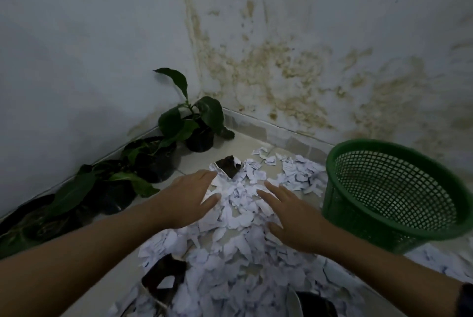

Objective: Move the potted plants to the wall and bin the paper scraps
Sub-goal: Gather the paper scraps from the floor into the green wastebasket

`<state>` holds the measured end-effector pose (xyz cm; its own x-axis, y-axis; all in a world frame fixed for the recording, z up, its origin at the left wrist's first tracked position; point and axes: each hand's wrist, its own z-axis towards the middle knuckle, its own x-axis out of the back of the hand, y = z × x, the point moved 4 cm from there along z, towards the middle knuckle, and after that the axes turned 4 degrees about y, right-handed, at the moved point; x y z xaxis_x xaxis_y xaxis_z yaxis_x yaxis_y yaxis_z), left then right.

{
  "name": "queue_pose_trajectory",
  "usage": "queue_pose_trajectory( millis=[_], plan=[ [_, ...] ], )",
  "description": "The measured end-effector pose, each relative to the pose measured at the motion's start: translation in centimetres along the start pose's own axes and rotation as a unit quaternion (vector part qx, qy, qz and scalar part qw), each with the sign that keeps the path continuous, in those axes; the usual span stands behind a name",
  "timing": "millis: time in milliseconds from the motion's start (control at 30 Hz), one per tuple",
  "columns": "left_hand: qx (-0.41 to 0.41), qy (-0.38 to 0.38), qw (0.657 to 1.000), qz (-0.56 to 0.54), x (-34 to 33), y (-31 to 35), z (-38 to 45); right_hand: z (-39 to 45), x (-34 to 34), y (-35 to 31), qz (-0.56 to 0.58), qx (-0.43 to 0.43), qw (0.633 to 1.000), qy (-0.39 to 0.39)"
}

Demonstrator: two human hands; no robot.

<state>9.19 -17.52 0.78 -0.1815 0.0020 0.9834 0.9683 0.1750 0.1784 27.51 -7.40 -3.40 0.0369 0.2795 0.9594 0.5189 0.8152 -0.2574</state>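
Torn white paper scraps (238, 252) cover the tiled floor in a wide heap in front of me. My left hand (186, 199) lies flat on the heap's left side, fingers straight and spread. My right hand (289, 217) lies flat on the right side, fingers straight too. Neither hand holds anything. Several potted plants in black pots stand in a row along the left wall: one near the corner (198, 127), one beside it (153, 158), another further left (112, 188). A green mesh basket (394, 194) stands tilted at the right of the heap.
Two stained walls meet in a corner (202, 91) beyond the plants. A dark torn piece (227, 167) lies at the heap's far edge and another dark piece (163, 281) near me. Scraps also lie behind the basket at the right.
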Motion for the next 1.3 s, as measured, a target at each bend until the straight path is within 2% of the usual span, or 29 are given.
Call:
queue_pose_trajectory(
  millis=[167, 333, 433, 567, 733, 833, 967, 1033, 1133, 1233, 1300],
  plan=[
    [0.011, 0.001, 1.000, -0.003, -2.4, -1.2, 3.8, -1.0, -0.5, 0.2, 0.004, -0.036, 0.999, -0.019],
    [-0.008, -0.036, 0.999, -0.040, -5.1, -3.1, 7.4, -0.2, 0.3, 0.1, -0.017, -0.068, 0.997, -0.032],
    [0.014, 0.005, 0.997, -0.076, -6.0, -5.8, 10.4, 2.0, 0.6, 0.4, -0.023, -0.108, 0.994, -0.026],
    [0.011, 0.013, 0.997, -0.080, -6.3, -7.8, 14.2, 4.7, 0.6, 1.1, -0.023, -0.179, 0.983, -0.045],
    [-0.028, 0.071, 0.985, -0.157, -6.5, -8.5, 16.3, 7.6, 1.4, 2.1, 0.089, -0.275, 0.955, -0.070],
    [-0.050, 0.113, 0.970, -0.208, -8.6, -9.3, 15.2, 8.9, 0.6, 2.9, 0.132, -0.304, 0.942, -0.050],
    [-0.066, 0.150, 0.957, -0.240, -11.8, -10.9, 15.4, 9.9, -3.0, 4.4, 0.161, -0.310, 0.937, 0.033],
    [-0.057, 0.161, 0.950, -0.262, -13.4, -11.9, 15.6, 10.6, -5.2, 5.5, 0.164, -0.283, 0.942, 0.068],
    [-0.025, 0.164, 0.953, -0.254, -15.5, -13.4, 15.9, 12.1, -8.8, 7.8, 0.140, -0.264, 0.952, 0.066],
    [0.092, 0.144, 0.959, -0.228, -18.2, -14.0, 16.1, 13.9, -11.2, 10.2, 0.090, -0.253, 0.959, 0.093],
    [0.127, 0.132, 0.951, -0.249, -20.3, -13.4, 16.6, 15.0, -12.4, 11.3, 0.093, -0.250, 0.957, 0.115]
  ],
)
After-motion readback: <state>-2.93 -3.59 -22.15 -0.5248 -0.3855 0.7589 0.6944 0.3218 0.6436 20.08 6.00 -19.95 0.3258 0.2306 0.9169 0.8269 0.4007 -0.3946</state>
